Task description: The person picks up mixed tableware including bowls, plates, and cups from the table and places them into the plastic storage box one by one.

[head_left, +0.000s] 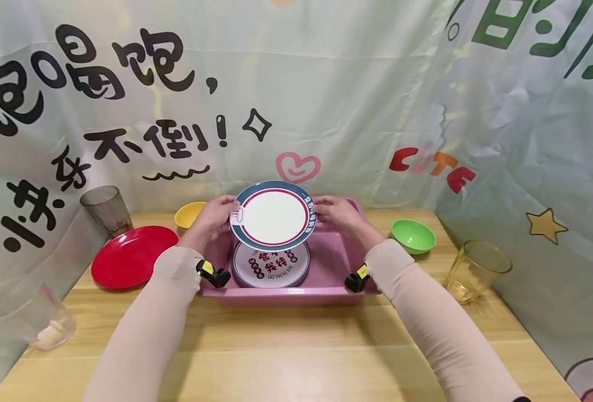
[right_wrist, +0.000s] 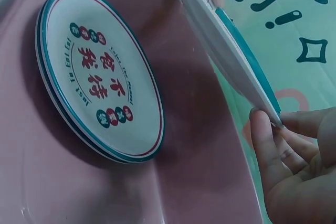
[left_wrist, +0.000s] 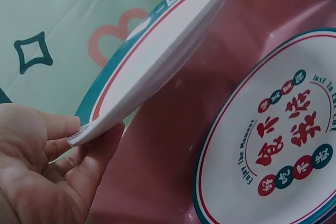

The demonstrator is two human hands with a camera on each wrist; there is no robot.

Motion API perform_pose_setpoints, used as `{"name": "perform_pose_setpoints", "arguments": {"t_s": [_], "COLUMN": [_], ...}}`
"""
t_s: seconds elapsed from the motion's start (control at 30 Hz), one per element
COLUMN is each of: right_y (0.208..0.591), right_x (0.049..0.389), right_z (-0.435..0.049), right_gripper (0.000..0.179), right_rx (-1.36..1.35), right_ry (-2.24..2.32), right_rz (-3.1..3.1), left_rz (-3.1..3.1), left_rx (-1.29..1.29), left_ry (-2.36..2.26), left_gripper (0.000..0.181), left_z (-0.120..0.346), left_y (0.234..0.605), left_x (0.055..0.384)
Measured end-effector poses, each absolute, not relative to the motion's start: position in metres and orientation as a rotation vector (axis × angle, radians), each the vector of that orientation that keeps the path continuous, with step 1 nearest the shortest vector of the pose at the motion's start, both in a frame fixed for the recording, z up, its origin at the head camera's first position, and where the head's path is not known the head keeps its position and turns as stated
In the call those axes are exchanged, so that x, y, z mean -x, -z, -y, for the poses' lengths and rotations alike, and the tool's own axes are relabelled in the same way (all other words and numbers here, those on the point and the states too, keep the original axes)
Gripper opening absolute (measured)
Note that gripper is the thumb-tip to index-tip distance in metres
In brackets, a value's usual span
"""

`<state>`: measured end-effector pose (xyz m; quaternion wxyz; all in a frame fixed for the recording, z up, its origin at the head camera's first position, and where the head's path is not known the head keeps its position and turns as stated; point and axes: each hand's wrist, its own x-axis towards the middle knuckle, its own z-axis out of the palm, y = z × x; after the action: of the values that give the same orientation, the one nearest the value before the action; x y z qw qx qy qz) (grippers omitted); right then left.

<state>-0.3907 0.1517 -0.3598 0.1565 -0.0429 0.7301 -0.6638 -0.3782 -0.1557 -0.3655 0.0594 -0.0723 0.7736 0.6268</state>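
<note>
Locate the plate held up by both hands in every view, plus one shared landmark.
Head: held plate, near the centre, between left hand and right hand.
Left wrist: held plate, slanting from the left hand up to the top edge.
Right wrist: held plate, slanting from top edge down to right hand.
Shared landmark: the red-lettered plate lying in the pink tub.

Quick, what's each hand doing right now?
Left hand: closed, pinching one edge of the raised plate.
Right hand: closed, pinching its opposite edge.
</note>
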Motion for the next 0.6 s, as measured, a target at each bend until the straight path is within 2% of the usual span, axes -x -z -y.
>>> {"name": "perform_pose_setpoints", "arguments": {"t_s": [0.6], "right_y": [0.381], "right_x": [0.416], "right_z": [-0.152], "right_gripper": [0.034], "right_rx": [0.143], "right_ry": [1.678], "right_rz": [-2.247], "left_rz": [-2.637], "left_rx": [0.217], "left_ry": [-1.593], "left_gripper": [0.039], "left_z": [0.145], "left_y": [0.376], "left_x": [0.388]}}
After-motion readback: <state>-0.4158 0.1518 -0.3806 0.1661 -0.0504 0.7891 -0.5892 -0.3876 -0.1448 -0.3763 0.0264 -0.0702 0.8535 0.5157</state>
